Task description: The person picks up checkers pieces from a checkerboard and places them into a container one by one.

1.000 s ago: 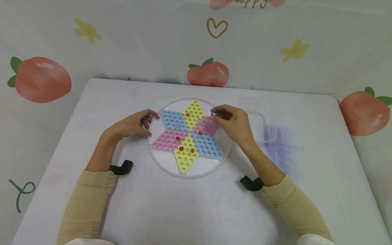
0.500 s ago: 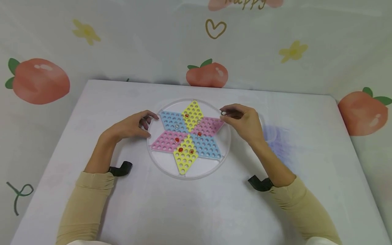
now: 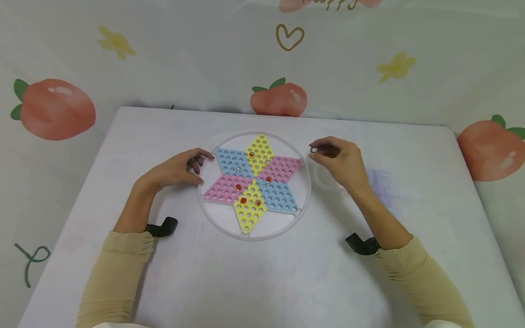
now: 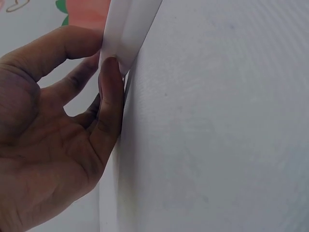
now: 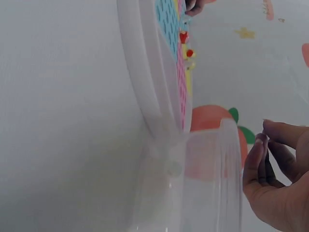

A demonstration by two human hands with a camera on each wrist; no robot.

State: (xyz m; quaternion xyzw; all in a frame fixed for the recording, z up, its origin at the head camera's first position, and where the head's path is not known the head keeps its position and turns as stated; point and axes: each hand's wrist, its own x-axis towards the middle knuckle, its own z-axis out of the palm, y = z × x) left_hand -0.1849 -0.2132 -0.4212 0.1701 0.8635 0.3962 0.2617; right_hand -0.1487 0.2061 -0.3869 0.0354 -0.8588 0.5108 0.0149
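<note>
A round Chinese checkers board (image 3: 255,238) with a yellow, pink and blue star lies flat on the table. Several red marbles (image 3: 268,179) and a few clear ones (image 3: 238,169) sit in its holes. At the board's left edge my left hand (image 3: 174,171) touches the rim, thumb and fingertips set apart along it; the left wrist view shows them against the white rim (image 4: 125,29). My right hand (image 3: 342,161) pinches a small, shiny clear-looking marble (image 3: 313,150) between thumb and fingertips, raised over a clear plastic box (image 5: 207,193) beside the board.
The box stands close against the board's right side, partly covered by my right hand in the head view. A purple stain (image 3: 381,184) marks the white table (image 3: 246,282) beyond it. A printed cloth (image 3: 197,59) hangs behind the table.
My right hand, pinching the marble, has moved rightward from over the board's pink point to over the box. My left hand stays at the rim.
</note>
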